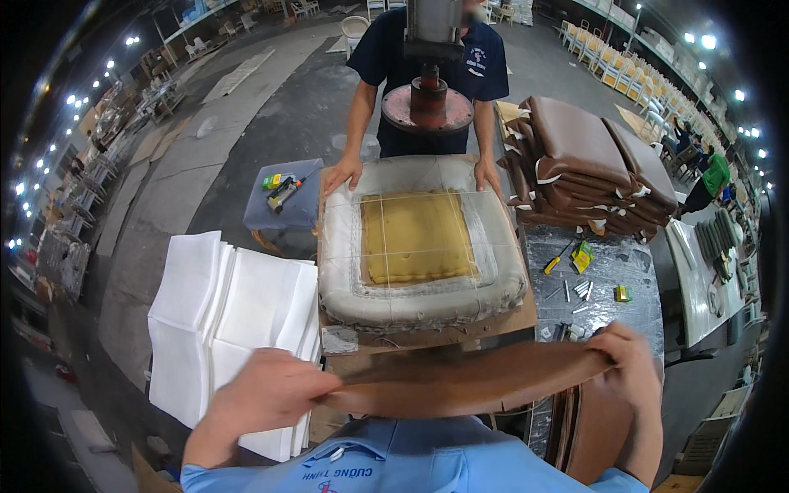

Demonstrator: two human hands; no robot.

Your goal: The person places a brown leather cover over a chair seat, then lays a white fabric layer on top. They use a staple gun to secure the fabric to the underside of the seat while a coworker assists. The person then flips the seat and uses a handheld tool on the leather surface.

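Workshop floor stretches out all around, grey and scuffed, with rows of chairs way off at the edges. Biggest thing close to me is the seat cushion on the tabletop straight ahead, upside down so you see the pale padded edge wrapped around a mustard-yellow middle. A co-worker in a dark blue shirt stands on the far side with a hand at each far corner of it, and a round red press head hangs above it.

To my left sits a stack of white foam sheets, to the right a pile of brown upholstered covers, and past the cushion a small grey stool with a tool on it. Bits of hardware and a yellow-handled screwdriver lie on the dark surface to the right.

The brown leather cover is stretched across right in front of my chest, just below the tabletop edge. My left hand has its fingers pinching the left end, my right hand has its fingers curled tight on the right end, so it runs between both hands.
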